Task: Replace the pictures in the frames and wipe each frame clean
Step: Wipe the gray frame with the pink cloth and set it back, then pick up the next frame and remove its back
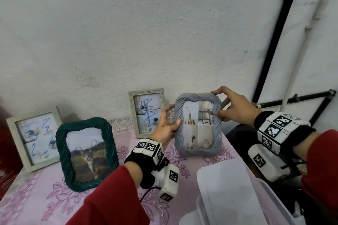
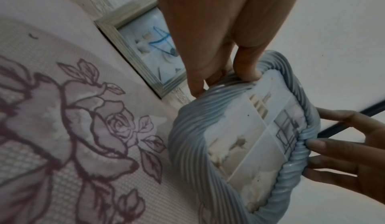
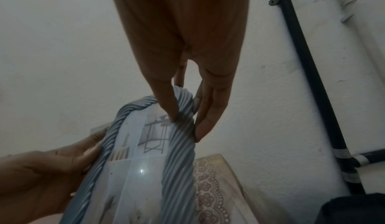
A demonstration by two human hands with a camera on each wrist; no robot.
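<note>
Both hands, left hand [image 1: 165,124] and right hand [image 1: 232,107], grip the grey-blue frame [image 1: 198,150] upright; next likely setting it down right of the scribbled frames.

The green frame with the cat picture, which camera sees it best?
The head view. There the green frame stands whole on the flowered tablecloth, with the cat photo and blue scribbles in plain sight. The left wrist and right wrist views do not show it at all; they look at the grey frame that both hands hold.
</note>
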